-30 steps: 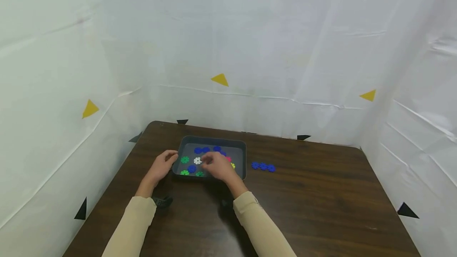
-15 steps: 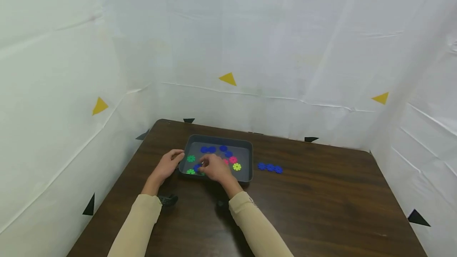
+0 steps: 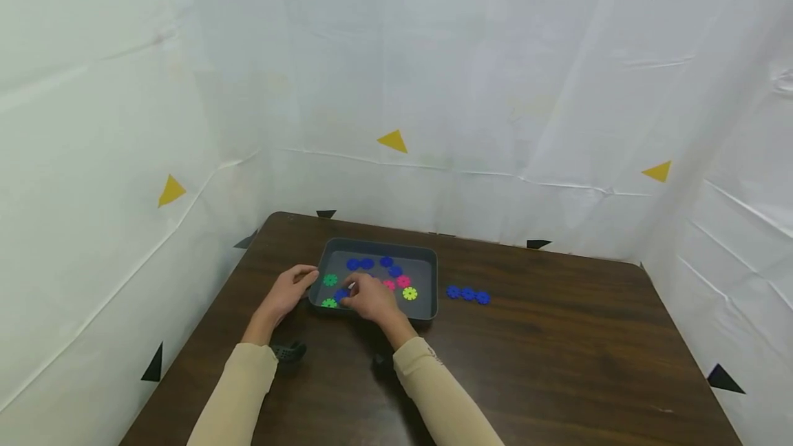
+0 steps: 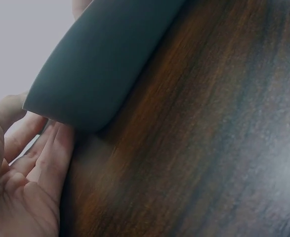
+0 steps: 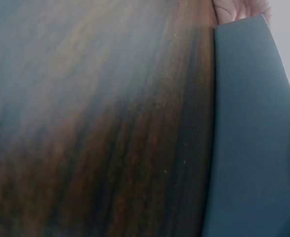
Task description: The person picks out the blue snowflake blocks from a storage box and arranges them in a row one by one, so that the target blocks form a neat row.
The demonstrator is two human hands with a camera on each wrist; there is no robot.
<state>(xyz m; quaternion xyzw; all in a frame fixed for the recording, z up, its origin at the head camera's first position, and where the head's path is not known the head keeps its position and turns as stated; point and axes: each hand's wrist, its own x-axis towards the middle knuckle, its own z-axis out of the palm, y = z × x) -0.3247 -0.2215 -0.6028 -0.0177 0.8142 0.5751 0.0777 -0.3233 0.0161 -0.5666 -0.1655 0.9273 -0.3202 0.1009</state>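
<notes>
A dark grey tray [image 3: 424,308] holds flower-shaped plastic discs. My left hand [image 3: 290,291] holds the tray's left corner; in the left wrist view, its thumb is at the rim and its fingers [image 4: 51,153] lie against the outer wall. My right hand [image 3: 374,300] reaches over the near wall into the tray, fingers bent down beside a blue disc [image 3: 341,294]. I cannot tell whether its fingertips pinch a disc. Around it lie a green disc [image 3: 330,280], a light green disc [image 3: 329,303], a pink disc [image 3: 403,281] and a yellow disc [image 3: 409,293]. The right wrist view mostly shows the tray's outer wall [image 5: 253,128].
Three blue discs joined in a row [image 3: 468,294] lie on the brown wooden table [image 3: 557,349] to the right of the tray. More blue discs [image 3: 367,263] sit at the tray's far side. White sheeting [image 3: 458,88] with triangles surrounds the table.
My right hand has shifted left and nearer within the tray, covering most of the white disc and uncovering the yellow and pink ones. My left hand stays at the tray's corner.
</notes>
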